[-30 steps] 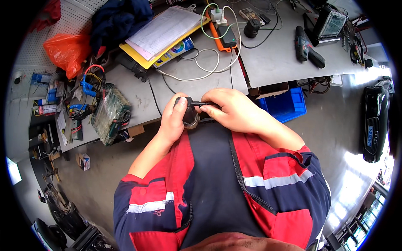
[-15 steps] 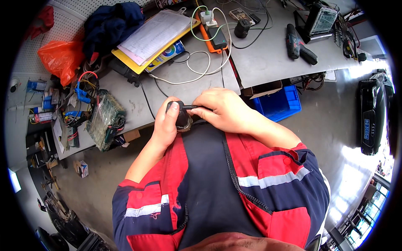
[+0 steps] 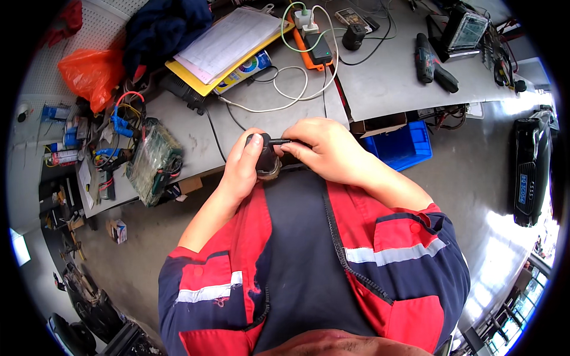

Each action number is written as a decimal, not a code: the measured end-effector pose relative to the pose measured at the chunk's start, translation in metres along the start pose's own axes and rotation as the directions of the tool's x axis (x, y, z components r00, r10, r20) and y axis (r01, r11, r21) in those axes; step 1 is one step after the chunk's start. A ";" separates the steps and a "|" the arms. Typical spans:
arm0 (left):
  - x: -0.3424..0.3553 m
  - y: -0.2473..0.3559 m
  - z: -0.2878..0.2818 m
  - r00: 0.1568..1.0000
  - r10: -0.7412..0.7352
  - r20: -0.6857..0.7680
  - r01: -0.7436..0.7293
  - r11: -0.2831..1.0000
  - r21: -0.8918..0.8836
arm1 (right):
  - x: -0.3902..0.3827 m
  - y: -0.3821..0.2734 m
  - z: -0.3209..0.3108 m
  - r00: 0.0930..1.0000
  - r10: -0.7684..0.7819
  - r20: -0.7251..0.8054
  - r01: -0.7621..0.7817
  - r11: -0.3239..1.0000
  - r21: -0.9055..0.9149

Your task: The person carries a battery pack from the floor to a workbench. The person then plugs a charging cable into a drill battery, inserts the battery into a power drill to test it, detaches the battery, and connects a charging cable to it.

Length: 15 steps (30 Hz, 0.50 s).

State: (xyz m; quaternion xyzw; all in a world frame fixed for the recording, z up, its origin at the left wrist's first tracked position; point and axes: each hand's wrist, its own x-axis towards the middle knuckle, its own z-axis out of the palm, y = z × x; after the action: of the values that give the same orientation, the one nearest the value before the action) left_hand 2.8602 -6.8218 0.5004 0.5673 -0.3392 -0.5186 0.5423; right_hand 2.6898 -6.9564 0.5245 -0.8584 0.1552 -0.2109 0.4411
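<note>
Just in front of my chest, at the near edge of the bench, my left hand (image 3: pixel 242 161) grips a small dark block (image 3: pixel 267 159) that looks like a power-tool battery, its thumb over the top. The block's lower end is paler and brownish. A thin black cable plug (image 3: pixel 278 142) is pinched in my right hand (image 3: pixel 323 145) and points at the block's upper side. Its tip meets the block there, but I cannot tell whether it is inserted. My right fingers hide the rest of the plug.
A yellow clipboard with papers (image 3: pixel 228 44), an orange power strip (image 3: pixel 312 53) with adapters and looping cables, and a cordless drill (image 3: pixel 427 62) lie on the grey bench (image 3: pixel 392 77). A wrapped green case (image 3: pixel 155 160) is at left; a blue bin (image 3: pixel 404 145) sits below the bench.
Both hands, with the block and plug, have risen slightly toward the bench. The whole view has shifted a little. My grips look the same.
</note>
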 end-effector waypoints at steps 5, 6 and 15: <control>-0.003 -0.001 -0.001 0.999 -0.045 0.022 0.047 0.993 -0.110 | 0.001 -0.003 -0.006 1.000 -0.015 0.014 0.016 0.999 -0.034; -0.003 -0.003 -0.002 0.999 -0.047 0.021 0.049 0.993 -0.111 | 0.001 -0.003 -0.006 0.999 0.017 0.041 -0.016 0.999 -0.033; -0.002 -0.008 -0.007 0.986 0.028 0.167 0.044 0.909 -0.414 | 0.005 -0.004 -0.012 1.000 -0.004 -0.014 0.004 0.999 0.050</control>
State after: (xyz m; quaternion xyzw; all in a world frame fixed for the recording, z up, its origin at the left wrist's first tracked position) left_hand 2.8648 -6.8167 0.4923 0.3944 -0.2634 -0.6273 0.6177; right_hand 2.6887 -6.9652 0.5351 -0.8458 0.1513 -0.2217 0.4610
